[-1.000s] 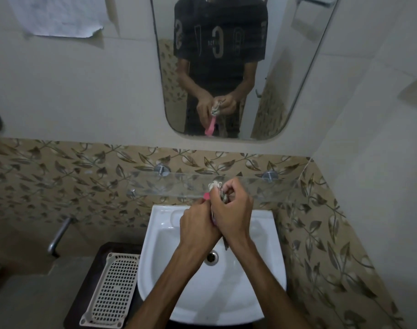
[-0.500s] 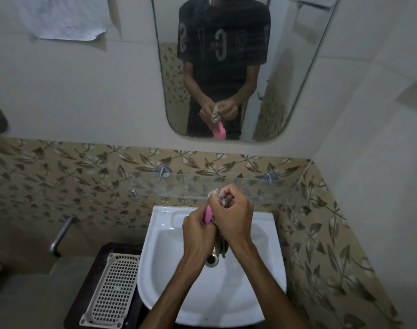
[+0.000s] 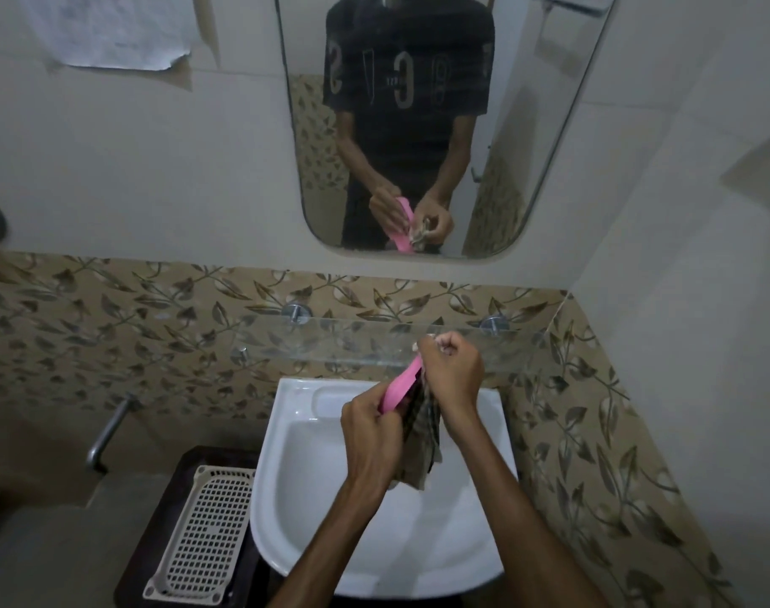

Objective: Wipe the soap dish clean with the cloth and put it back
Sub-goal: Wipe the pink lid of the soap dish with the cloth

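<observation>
Over the white sink [image 3: 330,498], my left hand [image 3: 372,425] grips the lower end of a pink soap dish [image 3: 401,386], held on edge and tilted up to the right. My right hand [image 3: 451,373] is closed on a dark patterned cloth [image 3: 422,445] pressed against the dish's upper end; the cloth hangs down between my wrists. The dish's inner face is hidden from me. The mirror [image 3: 528,147] reflects both hands, the dish and the cloth.
A glass shelf [image 3: 330,340] on two metal pegs runs along the leaf-patterned tiles just behind my hands. A white perforated tray [image 3: 208,528] lies on a dark stand left of the sink. A metal tap [image 3: 111,427] juts from the left wall. Right wall is close.
My hands have drawn apart: the left dropped lower, more of the pink dish shows now, and the cloth hangs longer beneath it. The view has tilted slightly.
</observation>
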